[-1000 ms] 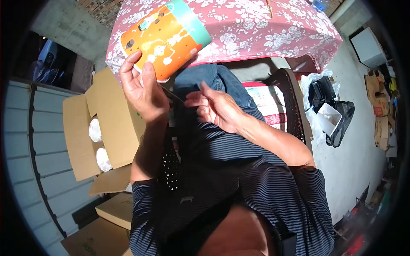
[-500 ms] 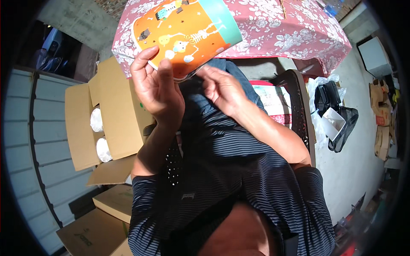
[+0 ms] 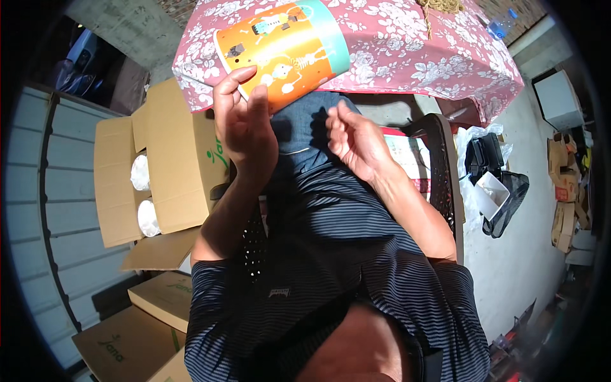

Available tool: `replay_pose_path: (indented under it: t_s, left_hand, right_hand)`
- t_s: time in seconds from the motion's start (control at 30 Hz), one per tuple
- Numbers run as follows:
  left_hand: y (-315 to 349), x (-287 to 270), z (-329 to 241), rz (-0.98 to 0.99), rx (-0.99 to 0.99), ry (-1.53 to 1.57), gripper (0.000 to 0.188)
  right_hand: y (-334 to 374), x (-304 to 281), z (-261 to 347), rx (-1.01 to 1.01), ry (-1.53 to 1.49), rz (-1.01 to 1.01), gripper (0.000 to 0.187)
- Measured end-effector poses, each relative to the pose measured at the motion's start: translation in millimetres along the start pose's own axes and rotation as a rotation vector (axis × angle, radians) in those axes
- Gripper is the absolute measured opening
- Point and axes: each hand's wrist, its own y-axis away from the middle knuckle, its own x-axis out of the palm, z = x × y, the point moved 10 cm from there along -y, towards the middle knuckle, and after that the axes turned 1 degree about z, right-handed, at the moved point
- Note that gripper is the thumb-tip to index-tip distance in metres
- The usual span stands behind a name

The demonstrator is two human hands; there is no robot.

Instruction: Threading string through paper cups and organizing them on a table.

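My left hand [image 3: 245, 124] grips the near end of an orange paper bucket [image 3: 286, 54] printed with cartoon skeletons, stars and bats. The bucket lies tilted on its side in the air, its teal band pointing right, in front of the table's edge. Apart from it, over my lap, my right hand [image 3: 358, 141] is closed, its fingers curled in and the thumb near the index finger. Whatever lies between those fingertips, if anything, is too small to make out. The bucket's inside is hidden from this view.
A table with a pink flowered cloth [image 3: 407, 48] stands ahead, with a bundle of twine [image 3: 440, 5] on top. At left, an open carton [image 3: 173, 172] shows white round things. Flat cartons [image 3: 130, 340] lie below it. A white box [image 3: 491, 194] and black bag [image 3: 511, 202] rest on the floor at right.
My right hand has come away from the bucket's near end and moved right. The bucket and my left hand have shifted slightly right and down in the view.
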Motion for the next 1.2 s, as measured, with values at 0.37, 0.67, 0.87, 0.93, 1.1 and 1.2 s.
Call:
replay_pose_path:
  t_s: [0.37,0.67,0.87,0.93,1.1,1.2]
  left_hand:
    - [9,8,-26,-0.024,0.202,0.041,0.029]
    - [12,3,-36,-0.027,0.227,-0.017,0.028]
    - [-3,6,-21,0.137,0.25,-0.243,0.033]
    - [-6,2,-16,0.194,0.112,-0.261,0.036]
    - [2,23,-9,0.537,0.067,-0.488,0.056]
    - [8,22,0,0.707,-0.327,-0.455,0.051]
  right_hand:
    - [-11,33,-120,0.596,0.173,0.314,0.084]
    - [-51,2,-53,0.119,0.062,0.086,0.02]
    - [-12,-1,36,-0.304,-0.043,0.081,0.02]
    - [7,0,47,-0.347,-0.045,0.091,0.021]
    - [38,16,78,-0.459,0.05,0.124,0.022]
    - [56,38,93,-0.483,0.393,0.065,0.025]
